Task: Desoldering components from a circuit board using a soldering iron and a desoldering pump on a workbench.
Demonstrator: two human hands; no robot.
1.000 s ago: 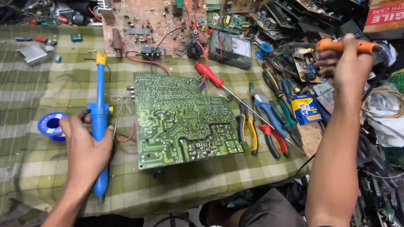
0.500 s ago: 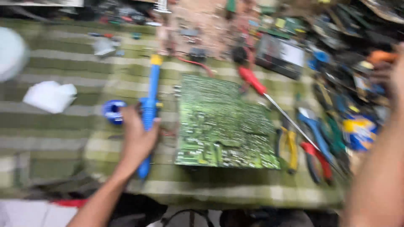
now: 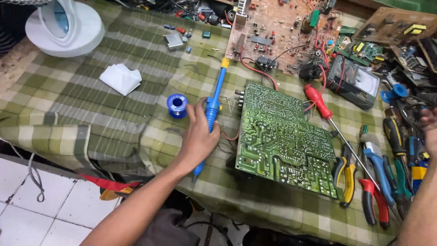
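- Since the earlier frames the view swings left: a white lamp base (image 3: 63,28) and a white tissue wad (image 3: 120,78) now show, and our right hand (image 3: 430,127) has dropped from high over the clutter to the frame's right edge.
- Left hand (image 3: 200,136) keeps its grip on the blue desoldering pump (image 3: 211,111), fingers wrapped round the lower barrel.
- Pump's long axis runs from the yellow tip, far from us, down to the plunger end near us, tilted slightly; it lies on the checked cloth surface (image 3: 91,114).
- Green circuit board (image 3: 284,136) sits just right of the pump, solder side up, near edge raised off the cloth.
- Blue solder spool (image 3: 177,105) sits just left of the pump, beside our thumb.
- Right hand is mostly cut off; we cannot tell whether it grips anything. It hangs over the pliers and cutters (image 3: 364,182).
- Red screwdriver (image 3: 318,102) lies along the board's right edge.
- Left hand is plainly the nearer one to the board.
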